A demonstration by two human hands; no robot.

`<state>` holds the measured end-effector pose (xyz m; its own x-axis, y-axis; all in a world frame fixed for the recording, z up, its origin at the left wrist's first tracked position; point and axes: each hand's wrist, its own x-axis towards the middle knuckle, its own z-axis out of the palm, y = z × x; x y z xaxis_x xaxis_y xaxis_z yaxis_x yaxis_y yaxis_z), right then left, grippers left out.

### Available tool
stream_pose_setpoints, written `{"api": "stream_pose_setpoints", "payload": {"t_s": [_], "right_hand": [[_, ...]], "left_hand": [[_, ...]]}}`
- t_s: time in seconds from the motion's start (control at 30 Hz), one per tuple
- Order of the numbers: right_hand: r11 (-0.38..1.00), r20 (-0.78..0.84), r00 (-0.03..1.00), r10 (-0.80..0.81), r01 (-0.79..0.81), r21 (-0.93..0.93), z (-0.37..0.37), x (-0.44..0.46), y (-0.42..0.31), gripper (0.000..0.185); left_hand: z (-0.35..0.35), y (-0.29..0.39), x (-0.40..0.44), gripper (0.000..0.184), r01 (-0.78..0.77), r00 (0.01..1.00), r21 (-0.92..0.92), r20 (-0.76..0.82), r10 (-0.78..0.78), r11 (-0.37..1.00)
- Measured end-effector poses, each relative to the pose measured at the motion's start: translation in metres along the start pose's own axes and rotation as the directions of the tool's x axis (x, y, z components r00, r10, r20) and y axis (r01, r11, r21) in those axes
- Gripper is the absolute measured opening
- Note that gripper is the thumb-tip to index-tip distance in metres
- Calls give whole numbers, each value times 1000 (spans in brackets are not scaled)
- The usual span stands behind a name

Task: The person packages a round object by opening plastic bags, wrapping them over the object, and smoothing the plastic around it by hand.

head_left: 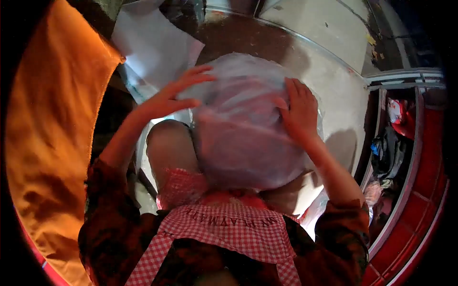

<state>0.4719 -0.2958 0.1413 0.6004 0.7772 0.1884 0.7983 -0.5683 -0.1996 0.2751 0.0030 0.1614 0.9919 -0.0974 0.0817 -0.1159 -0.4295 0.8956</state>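
Plastic bag (pixel 243 138): bulging, between both hands
Left hand (pixel 170 97): fingers spread, at its edge
Right hand (pixel 301 113): fingers uncurled, laid against it

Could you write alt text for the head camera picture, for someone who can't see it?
A big, cloudy plastic bag bulges between a person's right hand, against one side, and open left hand, at the other. Below is a checked apron; an orange cloth fills the picture's left side.
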Motion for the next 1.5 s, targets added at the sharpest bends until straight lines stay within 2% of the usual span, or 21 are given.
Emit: {"api": "stream_pose_setpoints", "payload": {"t_s": [0.07,0.13,0.2,0.27,0.4,0.57,0.63,0.7,0.73,0.77,0.83,0.9,1.0,1.07,1.1,1.17,1.27,1.3,1.33,1.4,1.5], "right_hand": [[1000,32,999,17,-17,-13,-1,-2,-2,55],[1000,13,1000,-6,5,14,0,0,-2,54],[1000,23,1000,1,-1,21,0,1,-2,54],[1000,56,998,22,-23,15,-3,4,-3,55],[999,75,997,0,-2,35,-6,8,0,56],[999,58,998,-28,26,47,-8,5,0,57],[999,60,998,-20,18,44,-7,5,1,57],[999,59,998,-7,4,50,-8,5,-1,56],[998,59,998,-1,-2,56,-8,0,-2,55],[998,56,998,7,-11,65,-9,1,-3,54],[998,12,1000,-13,13,58,-7,-2,0,53],[999,-29,999,-21,23,42,-2,-7,5,53],[1000,-56,998,-2,3,18,6,-11,10,53],[999,-37,999,28,-27,27,4,-11,7,52],[999,-54,998,26,-25,32,3,-11,6,53],[999,-82,996,30,-27,40,-1,-14,8,54],[985,120,989,88,-105,138,-11,-3,21,55],[939,237,971,35,-113,326,13,13,55,60],[841,319,946,64,-223,493,6,11,71,61],[542,484,875,36,-424,726,-20,9,95,61],[190,713,675,190,-738,647,97,-8,172,66]], "left_hand": [[31,-46,28,60,-24,998,177,56,15,984],[43,-104,69,59,103,994,-362,0,-111,927],[31,-138,95,48,499,866,-369,202,-457,784],[33,-166,97,46,609,787,-232,296,-541,759],[45,-221,97,42,442,838,29,343,-424,897],[68,-276,79,38,143,921,263,318,-226,954],[65,-291,66,36,44,965,340,230,-128,940],[57,-288,46,35,93,991,339,54,-118,936],[55,-263,40,32,369,929,103,-81,-362,924],[53,-236,35,28,542,791,-197,-210,-575,817],[35,-177,25,26,604,660,-383,-251,-708,699],[21,-122,20,26,528,786,-174,-270,-556,831],[21,-9,27,39,362,912,-46,-188,-364,931],[50,42,32,52,124,983,221,-157,-91,967],[70,56,38,56,56,993,424,-121,-4,904],[111,64,47,66,-94,990,753,3,139,651],[135,53,42,77,-146,989,843,111,98,517],[135,54,44,78,-147,989,843,118,89,518],[133,56,46,79,-147,989,841,126,77,520],[136,59,42,80,-137,991,840,114,76,525],[136,59,42,79,-143,988,843,94,120,518]]}}
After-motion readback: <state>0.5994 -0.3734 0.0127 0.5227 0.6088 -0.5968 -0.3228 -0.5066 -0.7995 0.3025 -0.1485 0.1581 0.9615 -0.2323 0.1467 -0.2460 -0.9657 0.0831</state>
